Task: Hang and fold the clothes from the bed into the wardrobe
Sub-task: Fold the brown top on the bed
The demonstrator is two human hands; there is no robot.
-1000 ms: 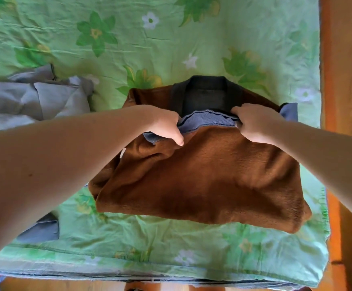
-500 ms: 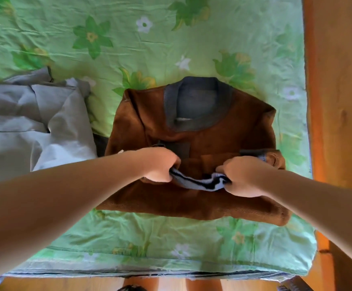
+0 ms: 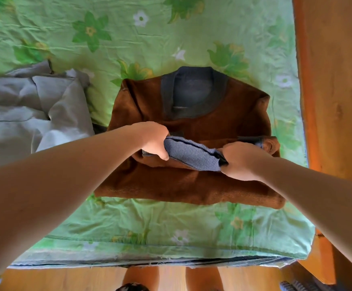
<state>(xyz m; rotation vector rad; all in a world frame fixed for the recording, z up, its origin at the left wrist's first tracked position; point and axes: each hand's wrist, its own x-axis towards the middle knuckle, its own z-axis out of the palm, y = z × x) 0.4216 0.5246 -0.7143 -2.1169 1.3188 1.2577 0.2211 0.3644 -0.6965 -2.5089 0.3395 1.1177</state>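
Observation:
A brown fleece sweater [image 3: 192, 185] with a dark grey ribbed collar [image 3: 194, 95] lies folded on the bed [image 3: 150, 223], collar pointing away from me. Its blue-grey ribbed hem [image 3: 192, 154] is doubled back across the middle. My left hand [image 3: 153, 140] grips the left end of that hem with curled fingers. My right hand [image 3: 242, 160] grips the right end. Both hands sit over the sweater's middle, with the lower part of the fold lying nearer me.
A crumpled pale grey garment [image 3: 30, 114] lies on the bed to the left. The green floral sheet [image 3: 171, 38] stretches beyond. An orange wooden bed frame [image 3: 334, 91] runs along the right. Wooden floor [image 3: 66, 278] and my legs show below the bed's edge.
Both hands pulled the ribbed hem from up by the collar back toward me to the sweater's middle, uncovering the collar. In the last half second they barely shifted.

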